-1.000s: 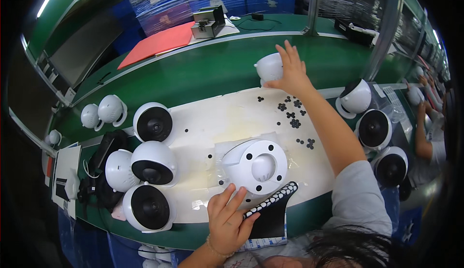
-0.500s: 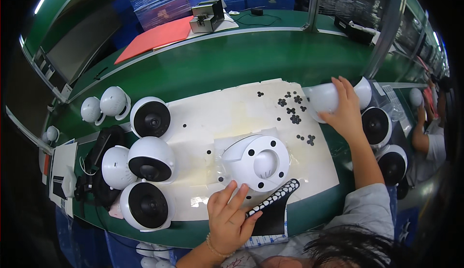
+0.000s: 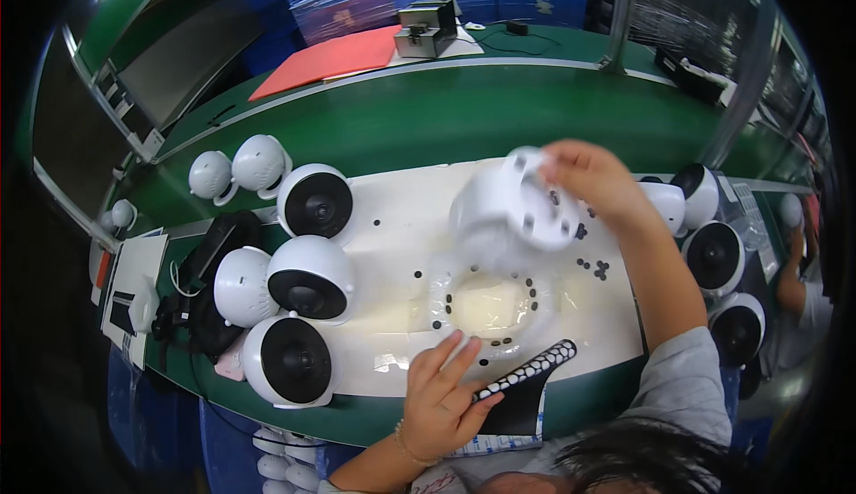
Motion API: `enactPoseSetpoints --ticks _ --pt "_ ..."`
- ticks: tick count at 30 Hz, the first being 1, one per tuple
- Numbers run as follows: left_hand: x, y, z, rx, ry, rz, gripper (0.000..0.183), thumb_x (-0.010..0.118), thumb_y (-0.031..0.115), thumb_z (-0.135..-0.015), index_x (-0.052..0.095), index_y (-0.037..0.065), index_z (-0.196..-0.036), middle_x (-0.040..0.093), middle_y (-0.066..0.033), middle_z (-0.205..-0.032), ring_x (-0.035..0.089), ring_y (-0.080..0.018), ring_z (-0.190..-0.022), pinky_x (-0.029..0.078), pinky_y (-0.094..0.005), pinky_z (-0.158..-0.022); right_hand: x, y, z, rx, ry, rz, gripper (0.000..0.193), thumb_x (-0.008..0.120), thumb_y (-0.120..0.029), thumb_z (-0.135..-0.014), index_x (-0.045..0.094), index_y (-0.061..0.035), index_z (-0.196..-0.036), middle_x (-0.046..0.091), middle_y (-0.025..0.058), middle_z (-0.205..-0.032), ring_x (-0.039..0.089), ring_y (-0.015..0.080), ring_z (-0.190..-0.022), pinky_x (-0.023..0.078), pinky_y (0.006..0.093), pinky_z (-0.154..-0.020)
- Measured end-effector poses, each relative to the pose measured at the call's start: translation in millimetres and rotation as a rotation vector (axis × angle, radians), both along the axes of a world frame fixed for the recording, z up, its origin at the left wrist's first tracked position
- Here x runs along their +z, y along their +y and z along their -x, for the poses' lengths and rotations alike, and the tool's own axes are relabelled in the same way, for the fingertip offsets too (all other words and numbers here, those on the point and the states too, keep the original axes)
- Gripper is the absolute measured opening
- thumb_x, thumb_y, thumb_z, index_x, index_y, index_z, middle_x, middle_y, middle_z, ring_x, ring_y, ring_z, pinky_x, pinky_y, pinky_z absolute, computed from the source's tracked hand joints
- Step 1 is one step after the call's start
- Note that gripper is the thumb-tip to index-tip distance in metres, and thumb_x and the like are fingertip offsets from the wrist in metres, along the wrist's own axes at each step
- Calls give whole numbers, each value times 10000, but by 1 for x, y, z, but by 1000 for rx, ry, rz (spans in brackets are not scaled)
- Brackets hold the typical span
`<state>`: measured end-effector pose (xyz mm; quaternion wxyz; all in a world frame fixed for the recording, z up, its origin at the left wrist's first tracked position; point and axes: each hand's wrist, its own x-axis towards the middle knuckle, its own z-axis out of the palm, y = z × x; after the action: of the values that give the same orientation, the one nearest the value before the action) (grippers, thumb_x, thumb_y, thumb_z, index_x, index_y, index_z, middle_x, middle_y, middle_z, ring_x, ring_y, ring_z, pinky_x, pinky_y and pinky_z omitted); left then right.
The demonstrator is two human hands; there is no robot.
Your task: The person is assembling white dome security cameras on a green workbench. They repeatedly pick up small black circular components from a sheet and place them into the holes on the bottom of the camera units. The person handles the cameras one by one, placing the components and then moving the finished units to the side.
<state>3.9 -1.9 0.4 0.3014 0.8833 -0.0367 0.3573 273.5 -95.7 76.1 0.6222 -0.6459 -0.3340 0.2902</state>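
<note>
Two things are in new spots since the last picture: the camera (image 3: pixel 486 213) is up off the clear pad (image 3: pixel 440 284), and a second camera (image 3: pixel 664 204) sits over by the right cameras (image 3: pixel 713 257). Our right hand (image 3: pixel 596 184) has the first camera in the air above the white sheet (image 3: pixel 397 198), its fingers (image 3: pixel 563 171) gripping the base. The base is turned toward us and shows dark spots, but they are too blurry to count. In the last picture we can see four black dots on it, so we think the dots for this camera are done.

Our left hand (image 3: pixel 443 405) pinches the black strip (image 3: pixel 537 368) near the clear pad, with two fingers sticking out loose. White circles run along the strip; we guess that is where dots came off.

More loose dots (image 3: pixel 602 269) lie on the sheet by our right arm, and a few are around the clear pad, so it looks like there are dots left to use. The left cameras (image 3: pixel 291 360) stand on our other side, most with black faces showing. We can't see under them or the right cameras, so we can't tell which of those are done.
</note>
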Motion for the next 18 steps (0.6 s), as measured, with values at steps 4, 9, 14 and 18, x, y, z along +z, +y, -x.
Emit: enactPoseSetpoints --ticks 4,9,14,18 --pt "-2 -1 1 -125 68 167 191 699 127 -650 588 -6 -732 559 -153 -1118 588 -271 -854 459 -327 -675 -27 44 -53 -543 -979 114 155 580 -136 -791 612 -30 -900 613 71 -858 581 215 -794 459 318 -710" --pt "0 0 4 -207 107 246 184 689 100 -674 586 -1 -788 579 -144 -1071 603 -245 -743 486 -295 -623 -120 41 -135 -549 -1565 583 130 514 -116 -783 613 -43 -822 594 86 -882 557 262 -861 445 358 -723" --pt "0 1 1 -263 180 319 299 698 71 -649 585 17 -920 575 -127 -1079 600 -231 -808 491 -305 -669 -106 51 -127 -429 -1299 1105 210 517 -207 -785 630 -48 -862 604 105 -950 561 252 -933 445 386 -732" --pt "12 17 10 -454 284 206 447 679 38 -611 577 41 -1046 578 -102 -1063 571 -238 -843 470 -323 -721 -58 106 -85 -82 -1218 939 277 551 -260 -782 618 -70 -972 590 110 -1040 538 262 -1007 435 399 -819"
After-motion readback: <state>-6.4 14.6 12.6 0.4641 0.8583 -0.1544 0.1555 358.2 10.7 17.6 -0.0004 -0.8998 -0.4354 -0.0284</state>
